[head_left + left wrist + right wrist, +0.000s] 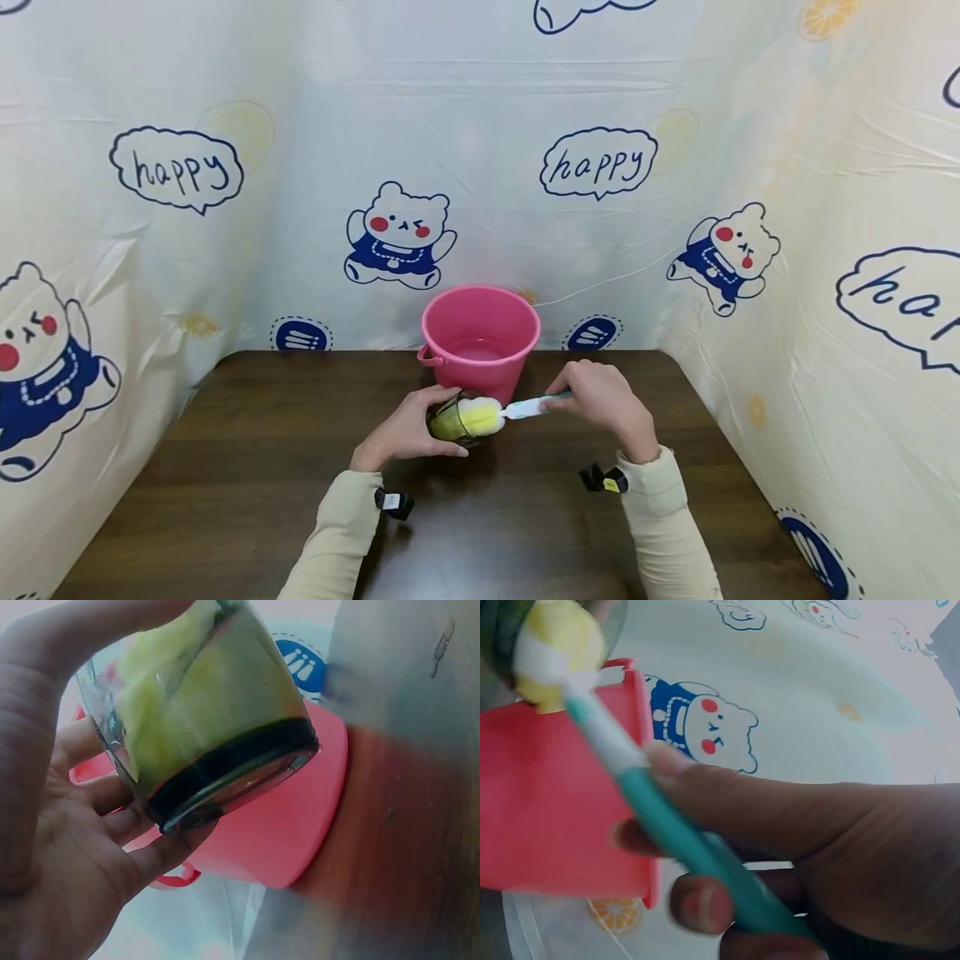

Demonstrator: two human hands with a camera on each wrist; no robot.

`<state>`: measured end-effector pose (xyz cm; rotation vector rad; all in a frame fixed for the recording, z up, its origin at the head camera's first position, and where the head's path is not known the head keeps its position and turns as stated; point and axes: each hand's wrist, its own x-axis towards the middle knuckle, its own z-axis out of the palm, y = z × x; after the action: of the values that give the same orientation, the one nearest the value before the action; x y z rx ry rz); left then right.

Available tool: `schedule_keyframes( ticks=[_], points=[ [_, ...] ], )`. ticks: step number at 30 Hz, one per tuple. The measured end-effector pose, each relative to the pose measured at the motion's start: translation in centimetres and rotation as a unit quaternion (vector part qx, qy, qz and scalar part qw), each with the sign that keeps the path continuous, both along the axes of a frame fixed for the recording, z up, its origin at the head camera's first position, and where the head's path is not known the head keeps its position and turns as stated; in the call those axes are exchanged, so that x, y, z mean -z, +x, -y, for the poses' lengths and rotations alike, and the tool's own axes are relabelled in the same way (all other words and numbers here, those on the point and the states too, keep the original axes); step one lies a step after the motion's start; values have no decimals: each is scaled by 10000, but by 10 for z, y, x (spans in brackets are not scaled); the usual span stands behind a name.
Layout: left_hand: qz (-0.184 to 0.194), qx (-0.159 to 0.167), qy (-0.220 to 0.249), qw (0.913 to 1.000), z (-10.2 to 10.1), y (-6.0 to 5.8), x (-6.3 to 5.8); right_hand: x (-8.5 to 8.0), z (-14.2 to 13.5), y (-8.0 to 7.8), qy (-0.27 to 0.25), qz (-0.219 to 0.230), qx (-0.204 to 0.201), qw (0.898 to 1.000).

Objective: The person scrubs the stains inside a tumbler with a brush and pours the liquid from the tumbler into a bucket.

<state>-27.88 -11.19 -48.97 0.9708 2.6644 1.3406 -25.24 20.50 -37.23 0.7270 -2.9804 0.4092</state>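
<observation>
My left hand (412, 423) grips a dark see-through glass (225, 705) round its side, thumb on one side and fingers on the other. The glass lies tilted, its mouth toward the right hand. A sponge brush with a yellow and white head (480, 416) is pushed into the glass, part of the head still showing outside the rim. My right hand (603, 402) holds the brush by its teal and white handle (667, 814), thumb along the top and fingers curled underneath. Both hands are above the table, just in front of a pink bucket (480, 350).
The bucket stands at the table's back edge, its handle (429, 357) on the left side. A dark brown wooden table (247, 492) spreads under the hands. Behind and at both sides hangs a pale printed curtain (495, 100). A wet-looking mark (442, 649) shows on the tabletop.
</observation>
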Motion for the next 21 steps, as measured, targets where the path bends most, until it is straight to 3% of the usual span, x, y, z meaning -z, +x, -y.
schedule_keyframes(
  ticks=[4,7,11,17,21],
  points=[
    [-7,91,-57,9999,-2,1,3,-2,-1,2,-4,122,-256,9996],
    [33,141,-53,9999,-3,2,5,0,-1,-1,-20,-271,-342,9990],
    [-80,72,-26,9999,-1,-1,5,6,1,-5,49,-649,-73,9979],
    [-320,70,178,9993,5,-7,-1,14,8,0,246,-261,327,9988],
    [-246,-43,102,9996,8,-8,-5,21,14,6,420,-117,158,9989]
  ],
)
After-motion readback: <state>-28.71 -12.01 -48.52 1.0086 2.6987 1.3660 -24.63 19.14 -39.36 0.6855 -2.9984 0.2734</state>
